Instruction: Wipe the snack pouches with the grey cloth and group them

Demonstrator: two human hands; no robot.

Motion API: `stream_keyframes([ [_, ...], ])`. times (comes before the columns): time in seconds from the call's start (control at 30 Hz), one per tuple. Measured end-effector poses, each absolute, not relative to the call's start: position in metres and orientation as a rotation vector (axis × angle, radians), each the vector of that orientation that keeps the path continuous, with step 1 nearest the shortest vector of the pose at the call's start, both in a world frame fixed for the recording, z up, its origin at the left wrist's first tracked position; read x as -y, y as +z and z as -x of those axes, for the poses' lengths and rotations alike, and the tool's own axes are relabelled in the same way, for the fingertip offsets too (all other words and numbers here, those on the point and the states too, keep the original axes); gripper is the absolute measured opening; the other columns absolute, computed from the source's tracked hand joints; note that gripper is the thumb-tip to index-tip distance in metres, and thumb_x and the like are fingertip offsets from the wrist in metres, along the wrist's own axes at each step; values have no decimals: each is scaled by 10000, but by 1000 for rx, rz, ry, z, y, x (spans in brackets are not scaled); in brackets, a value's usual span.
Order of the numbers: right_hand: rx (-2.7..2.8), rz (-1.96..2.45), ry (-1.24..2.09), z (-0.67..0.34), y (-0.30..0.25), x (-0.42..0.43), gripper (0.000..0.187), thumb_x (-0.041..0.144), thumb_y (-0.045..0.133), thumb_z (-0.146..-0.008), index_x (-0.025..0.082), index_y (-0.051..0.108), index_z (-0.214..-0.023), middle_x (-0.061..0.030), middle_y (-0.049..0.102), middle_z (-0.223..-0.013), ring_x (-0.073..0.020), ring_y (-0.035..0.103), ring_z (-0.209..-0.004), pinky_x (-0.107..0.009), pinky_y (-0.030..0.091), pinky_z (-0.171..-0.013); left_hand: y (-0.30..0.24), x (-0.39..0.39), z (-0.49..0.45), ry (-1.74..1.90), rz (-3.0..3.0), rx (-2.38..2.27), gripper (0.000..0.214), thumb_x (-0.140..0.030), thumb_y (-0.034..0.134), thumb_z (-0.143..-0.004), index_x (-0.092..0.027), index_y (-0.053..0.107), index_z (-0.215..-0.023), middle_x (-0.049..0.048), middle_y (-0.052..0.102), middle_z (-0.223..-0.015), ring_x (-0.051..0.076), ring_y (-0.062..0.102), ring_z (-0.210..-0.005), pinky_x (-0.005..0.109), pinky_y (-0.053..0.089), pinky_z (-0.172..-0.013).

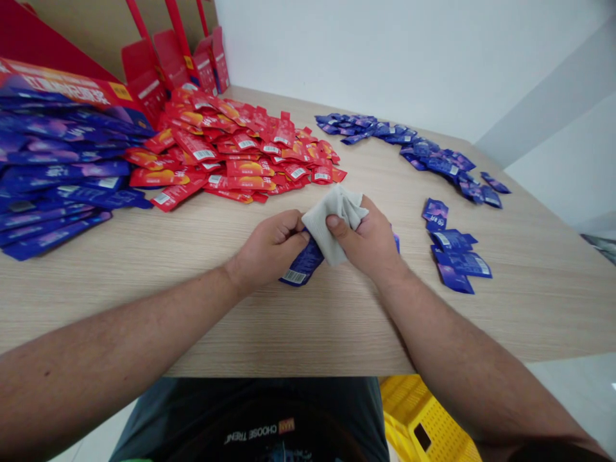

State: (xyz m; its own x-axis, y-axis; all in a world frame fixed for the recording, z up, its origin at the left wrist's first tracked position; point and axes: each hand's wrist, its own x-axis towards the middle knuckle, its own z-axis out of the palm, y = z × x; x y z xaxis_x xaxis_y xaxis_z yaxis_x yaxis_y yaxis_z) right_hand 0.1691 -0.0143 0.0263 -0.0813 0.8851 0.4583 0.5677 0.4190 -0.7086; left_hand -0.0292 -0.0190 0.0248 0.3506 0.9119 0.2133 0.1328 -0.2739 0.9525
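Observation:
Over the middle of the table, my left hand (274, 249) pinches the upper edge of a dark blue packet (304, 262) between thumb and fingers. The packet hangs tilted, its white barcode label low down. My right hand (369, 240) grips a pale grey ribbed cloth (333, 221), thumb on top. The cloth lies against the packet and hides its upper right part. A bit of blue shows just behind my right hand; I cannot tell whether it belongs to another packet.
A heap of red packets (240, 151) and a stack of blue packets (58, 173) lie at the left, before red cartons (144, 77). More blue packets (426, 154) trail along the back right, with several (459, 253) nearer. A yellow crate (428, 417) stands below the table edge (289, 369).

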Motion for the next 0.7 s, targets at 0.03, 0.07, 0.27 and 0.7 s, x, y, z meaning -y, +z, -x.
stream_keyframes([
  [0.03, 1725, 1263, 454, -169, 26, 14, 460, 660, 633, -853, 233, 617, -1026, -50, 686, -944, -256, 632, -890, -424, 519, -796, 25, 19, 29, 1037, -1656, -908, 143, -204, 552, -813, -195, 511, -676, -7, 578, -732, 131, 474, -660, 259, 377, -596],
  [0.07, 1687, 1256, 491, -169, 26, 13, 466, 659, 631, -855, 230, 615, -1037, -48, 694, -948, -252, 637, -882, -419, 522, -791, 25, 18, 29, 1044, -1645, -882, 157, -205, 545, -815, -198, 488, -669, -4, 587, -748, 128, 472, -657, 261, 377, -598],
  [0.27, 1704, 1199, 647, -171, 22, 10, 488, 657, 648, -847, 231, 617, -1082, -45, 719, -1011, -245, 657, -905, -411, 533, -816, 24, 17, 30, 1047, -1674, -893, 161, -196, 554, -803, -203, 460, -673, 3, 606, -770, 134, 492, -679, 269, 381, -617],
  [0.7, 1621, 1335, 457, -172, 22, 9, 485, 662, 634, -841, 217, 620, -1032, -39, 702, -916, -232, 636, -829, -388, 514, -753, 15, 14, 25, 992, -1515, -901, 174, -242, 610, -811, -185, 501, -688, -4, 614, -784, 104, 487, -625, 240, 382, -557],
])
